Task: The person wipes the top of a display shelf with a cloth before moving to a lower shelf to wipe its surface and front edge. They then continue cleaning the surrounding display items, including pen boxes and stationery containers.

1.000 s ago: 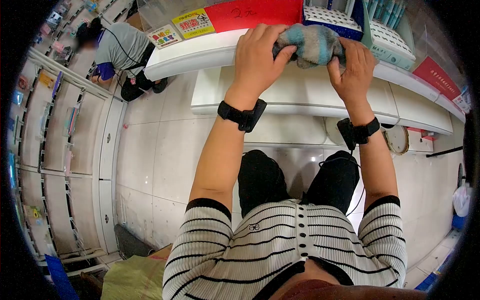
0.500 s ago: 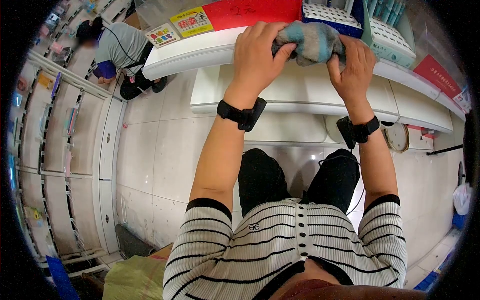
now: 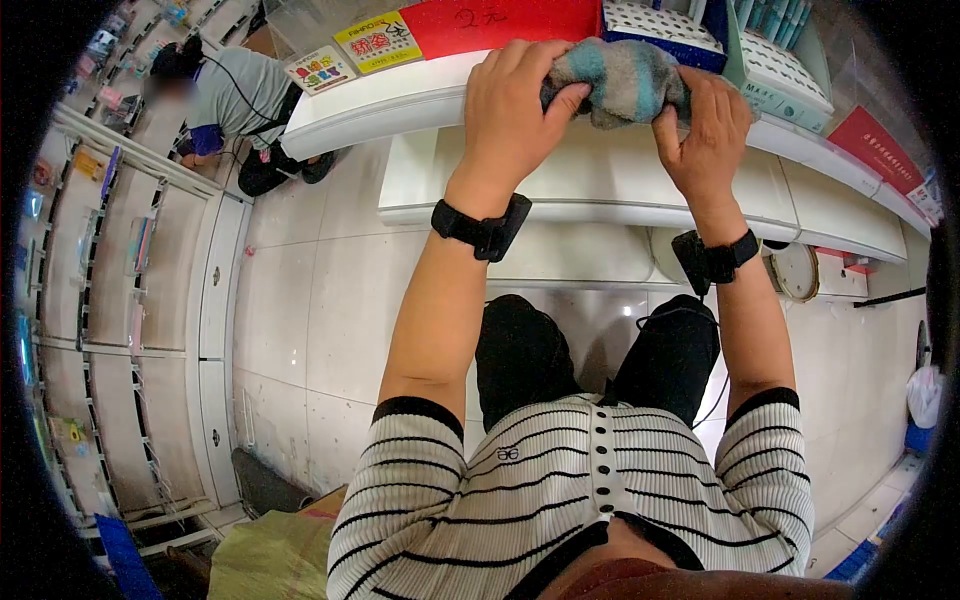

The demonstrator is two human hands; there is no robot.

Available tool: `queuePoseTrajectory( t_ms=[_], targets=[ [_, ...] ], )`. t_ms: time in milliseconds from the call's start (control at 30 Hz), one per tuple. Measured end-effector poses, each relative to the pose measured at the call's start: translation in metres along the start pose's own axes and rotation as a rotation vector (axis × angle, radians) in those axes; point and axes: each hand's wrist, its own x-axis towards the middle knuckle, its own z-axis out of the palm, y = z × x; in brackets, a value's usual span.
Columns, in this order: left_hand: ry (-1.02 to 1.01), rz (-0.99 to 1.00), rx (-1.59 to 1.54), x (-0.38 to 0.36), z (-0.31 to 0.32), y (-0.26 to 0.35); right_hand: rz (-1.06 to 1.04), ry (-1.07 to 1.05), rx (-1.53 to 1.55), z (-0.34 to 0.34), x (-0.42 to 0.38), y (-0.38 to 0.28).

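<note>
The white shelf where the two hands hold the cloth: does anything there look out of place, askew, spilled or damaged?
Nothing stands out. The left hand and right hand both grip a bunched grey and blue cloth on the white shelf. The shelf edge looks whole, with no spill. The yellow sign and red sign lie flat.
</note>
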Motion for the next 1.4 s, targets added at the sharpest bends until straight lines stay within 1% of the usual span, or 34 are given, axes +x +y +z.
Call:
queuePoseTrajectory(
  t_ms=[200, 467, 633, 667, 733, 800, 867, 900, 933, 1033, 1100, 1233, 1300, 1400],
  targets=[
    [-0.016, -0.026, -0.004, 0.000, -0.002, 0.002, -0.001, 0.006, -0.007, 0.001, 0.000, -0.001],
    [-0.004, -0.006, 0.013, -0.001, -0.001, 0.002, 0.012, 0.029, -0.007, 0.005, -0.005, 0.001],
    [-0.034, -0.019, -0.050, 0.000, -0.001, 0.004, 0.043, 0.042, 0.078, 0.003, -0.009, -0.003],
    [-0.029, -0.021, -0.017, -0.001, -0.001, 0.005, 0.050, 0.042, 0.048, 0.002, -0.010, -0.003],
    [-0.027, -0.008, -0.005, -0.001, -0.002, 0.006, 0.054, 0.059, 0.119, 0.001, -0.012, -0.003],
    [-0.038, -0.052, 0.058, -0.002, -0.001, 0.006, 0.051, 0.064, 0.122, 0.000, -0.013, -0.003],
    [-0.036, -0.035, 0.060, -0.003, 0.001, 0.002, 0.058, 0.077, 0.183, -0.003, -0.013, -0.004],
    [-0.031, -0.031, 0.082, -0.004, 0.002, 0.002, 0.063, 0.080, 0.165, -0.002, -0.014, -0.001],
    [-0.042, -0.052, 0.074, -0.005, 0.001, 0.004, 0.046, 0.107, 0.194, 0.000, -0.016, 0.002],
    [0.008, -0.004, 0.086, -0.009, 0.006, 0.000, 0.034, 0.147, 0.210, -0.002, -0.014, 0.007],
    [0.020, 0.024, 0.100, -0.011, 0.007, 0.001, -0.013, 0.094, 0.201, -0.004, -0.016, 0.014],
    [0.035, 0.068, 0.200, -0.010, 0.012, 0.012, -0.084, 0.071, 0.194, -0.012, -0.018, 0.033],
    [0.066, 0.139, 0.256, -0.010, 0.019, 0.017, -0.164, 0.048, 0.171, -0.019, -0.025, 0.045],
    [0.040, 0.181, 0.240, -0.007, 0.034, 0.030, -0.178, 0.036, 0.132, -0.033, -0.041, 0.065]
  ],
)
